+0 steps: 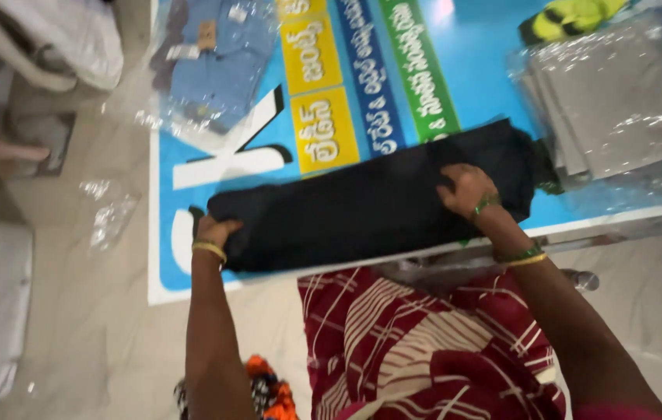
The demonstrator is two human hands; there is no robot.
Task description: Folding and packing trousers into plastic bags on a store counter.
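Folded black cloth [370, 206], matte and soft, a long rectangle lying on a glossy blue banner [471, 62] near its front edge. Left hand [214, 232] clutches the cloth's left end, fingers curled over the edge. Right hand [467, 189] presses flat on top near the right end, fingers spread, not gripping. The cloth's long axis runs left to right, its right end tilted slightly away. Clear crinkly plastic-wrapped grey stack [619, 109] sits just right of it; bagged blue garment [210, 58] well behind. Nothing blocks the cloth.

A black folded cloth [370, 206] lies on a bright blue banner [471, 54] with yellow and green stripes.
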